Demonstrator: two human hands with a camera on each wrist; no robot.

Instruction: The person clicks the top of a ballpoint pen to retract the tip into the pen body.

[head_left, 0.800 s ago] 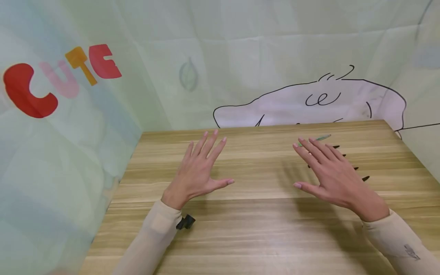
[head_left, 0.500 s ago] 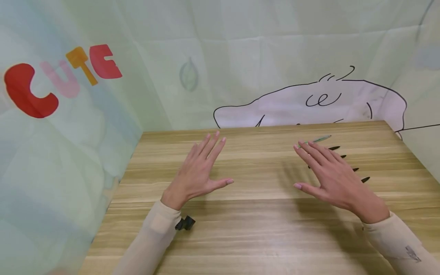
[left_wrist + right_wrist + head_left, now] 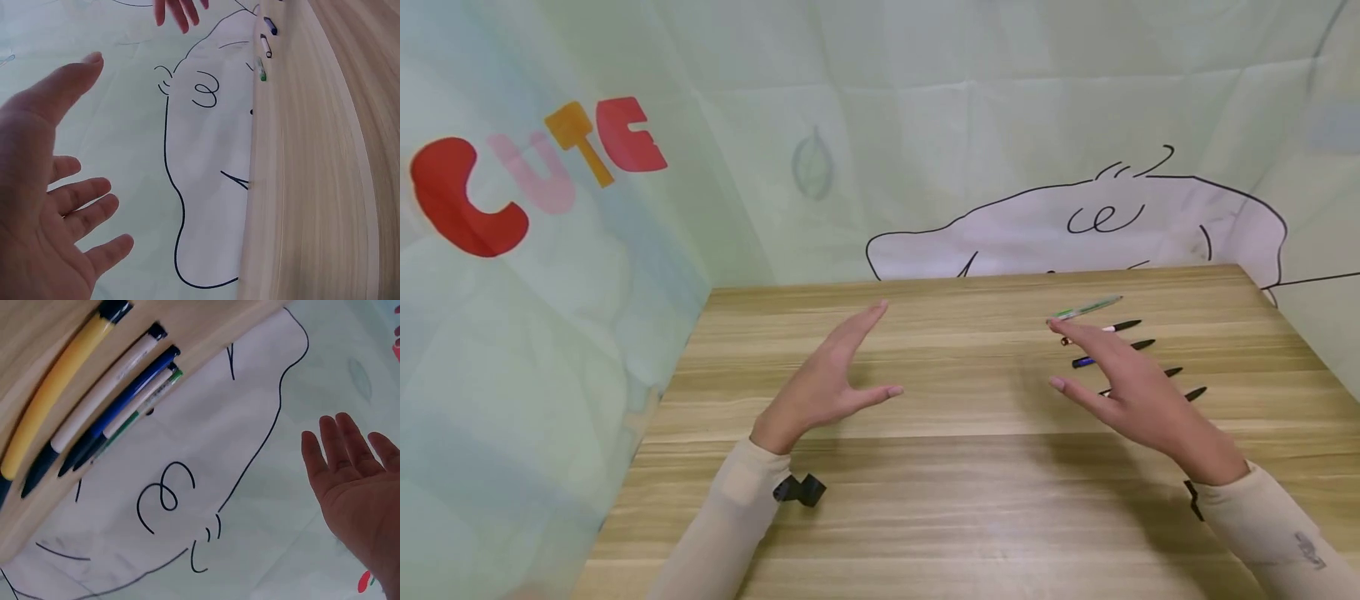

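Note:
Both of my hands hover above the wooden table with nothing in them. On the left, my left hand [image 3: 820, 383] has its thumb apart from its relaxed fingers; its palm shows in the left wrist view. My right hand [image 3: 1138, 400] hovers at the right, partly covering a row of several pens. In the right wrist view these include a yellow pen [image 3: 59, 387], a white pen [image 3: 103, 394] and a blue pen [image 3: 136, 394], all with black parts. A clear pen with green [image 3: 1093, 307] lies farthest back.
The wooden table [image 3: 940, 500] ends at a fabric backdrop [image 3: 962, 150] with a line drawing. Letters reading CUTE [image 3: 463, 200] are on the left side cloth. A small black device [image 3: 808, 490] sits at the left wrist.
Both hands have turned from palms down, fingers spread, to thumb side up with palms facing inward. More of the pens beside the right hand now shows.

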